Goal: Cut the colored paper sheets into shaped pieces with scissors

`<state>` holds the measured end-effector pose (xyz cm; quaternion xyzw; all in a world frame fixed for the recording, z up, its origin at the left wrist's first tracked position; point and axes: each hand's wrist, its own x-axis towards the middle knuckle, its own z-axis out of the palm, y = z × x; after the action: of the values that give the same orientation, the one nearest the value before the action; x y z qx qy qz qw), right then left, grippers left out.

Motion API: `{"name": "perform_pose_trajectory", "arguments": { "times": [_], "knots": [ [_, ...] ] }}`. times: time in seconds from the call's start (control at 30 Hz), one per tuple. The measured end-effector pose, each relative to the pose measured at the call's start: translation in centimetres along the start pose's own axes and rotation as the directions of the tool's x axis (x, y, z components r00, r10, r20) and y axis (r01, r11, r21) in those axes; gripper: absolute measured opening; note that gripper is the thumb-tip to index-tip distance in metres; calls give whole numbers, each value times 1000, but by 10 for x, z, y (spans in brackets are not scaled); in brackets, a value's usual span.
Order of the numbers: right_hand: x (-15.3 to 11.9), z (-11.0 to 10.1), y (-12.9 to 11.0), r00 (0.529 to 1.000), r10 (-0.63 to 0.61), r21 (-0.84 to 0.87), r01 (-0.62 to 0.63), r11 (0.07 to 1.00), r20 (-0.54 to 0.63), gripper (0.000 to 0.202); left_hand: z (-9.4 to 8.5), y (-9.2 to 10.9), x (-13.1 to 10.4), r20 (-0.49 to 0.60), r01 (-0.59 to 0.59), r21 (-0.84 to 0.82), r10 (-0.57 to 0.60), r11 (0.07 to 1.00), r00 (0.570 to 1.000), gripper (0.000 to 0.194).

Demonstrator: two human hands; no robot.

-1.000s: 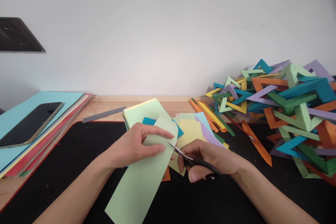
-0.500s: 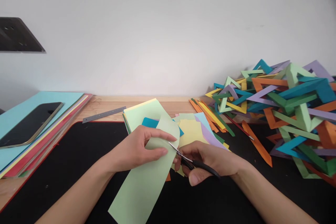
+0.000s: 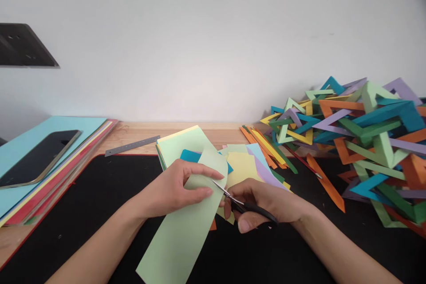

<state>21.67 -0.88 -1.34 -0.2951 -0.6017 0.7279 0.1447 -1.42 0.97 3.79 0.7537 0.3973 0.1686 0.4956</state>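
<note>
My left hand (image 3: 178, 184) grips a long strip of light green paper (image 3: 179, 239), thumb and fingers on its face near the curled upper end. My right hand (image 3: 256, 204) holds black-handled scissors (image 3: 238, 203), and their metal blades lie across the paper's right edge, tips close to my left fingertips. From the frames I cannot tell how deep any cut runs. Behind my left hand rests a stack of coloured sheets (image 3: 181, 142), light green on top, with a blue piece (image 3: 190, 155) over it. Beyond my right hand lie smaller yellow and purple paper pieces (image 3: 242, 165).
Interlocked folded paper frames (image 3: 376, 142) are heaped at the right. Orange and yellow strips (image 3: 264, 142) and a red pen-like tool (image 3: 308, 166) lie nearby. A metal ruler (image 3: 131, 145) is behind the black mat (image 3: 109, 186). A phone (image 3: 38, 155) sits on large coloured sheets (image 3: 89, 126) at left.
The scissors have shifted slightly, their blade tips a little further left over the paper, and the handles look closer together. My left hand and the green strip have hardly moved.
</note>
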Motion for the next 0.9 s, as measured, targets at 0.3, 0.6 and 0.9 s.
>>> {"name": "perform_pose_trajectory", "arguments": {
  "times": [0.3, 0.6, 0.9],
  "knots": [
    [1, 2, -1, 1000, -4, 32, 4, 999, -19, 31, 1, 0, 0, -10, 3, -9, -3, 1000, 1000, 29],
    [2, 1, -1, 1000, 11, 28, -11, 1000, -1, 35, 1, 0, 2, 16, 4, -31, -3, 1000, 1000, 29],
    [1, -1, 0, 999, 51, -4, -51, 999, -3, 41, 3, 0, 2, 46, 10, -61, -7, 998, 999, 30]
  ]
}}
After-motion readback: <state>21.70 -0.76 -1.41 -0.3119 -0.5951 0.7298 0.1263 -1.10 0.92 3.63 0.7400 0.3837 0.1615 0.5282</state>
